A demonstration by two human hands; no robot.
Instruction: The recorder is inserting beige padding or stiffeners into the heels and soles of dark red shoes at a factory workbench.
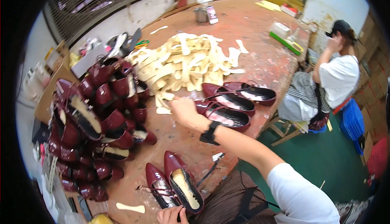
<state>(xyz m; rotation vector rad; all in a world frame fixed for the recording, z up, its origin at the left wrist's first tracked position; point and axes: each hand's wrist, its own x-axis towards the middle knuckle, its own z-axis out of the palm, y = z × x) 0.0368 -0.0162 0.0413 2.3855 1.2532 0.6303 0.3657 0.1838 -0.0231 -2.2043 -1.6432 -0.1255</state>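
1. Your right hand (183, 109) is stretched out across the table (260, 25), a black watch (209, 134) on its wrist. The fingers are curled at the near edge of the insole pile (183, 63), touching a cream insole (163, 102); whether they actually pinch it, you cannot tell from here.
2. Your left hand (172, 215) sits at the bottom edge, fingers closed on the heel end of a maroon shoe (183, 181) lying sole-down, its pale insole showing.
3. A second shoe (159, 185) lies just beside that one, to its left, touching it, no pale insole in it.
4. Three more maroon shoes (233, 98) lie side by side just right of your right hand, near the table's right edge.
5. A big heap of maroon shoes (97, 118) fills the left side of the table, several with insoles already in.
6. A loose insole (131, 207) lies near the bottom edge, left of your left hand.
7. A metal can (201, 15) stands at the far end.
8. Another person (339, 72) in a white shirt and dark cap sits past the table's right side, one hand raised to the head.
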